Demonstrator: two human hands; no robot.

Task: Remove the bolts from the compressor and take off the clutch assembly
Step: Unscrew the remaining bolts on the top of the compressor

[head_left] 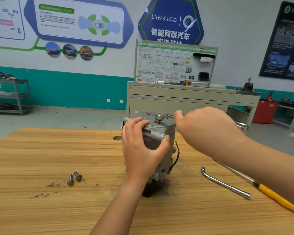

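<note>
A grey metal compressor (pixel 166 131) stands on end on the wooden table (pixel 58 150), its black clutch end down against the wood. My left hand (pixel 141 146) grips its upper body, fingers over the top edge. My right hand (pixel 205 128) holds the handle of a ring spanner (pixel 161 117) whose ring sits on a bolt in the compressor's top plate. Two removed bolts (pixel 74 178) lie on the table to the left. A black wire (pixel 176 155) hangs down the compressor's right side.
An L-shaped socket wrench (pixel 226 184) lies on the table at the right, and a yellow-handled tool (pixel 277 199) lies beyond it under my right forearm. A beige training bench (pixel 190 97) stands behind the table. A grey shelf rack (pixel 12 97) stands at the far left.
</note>
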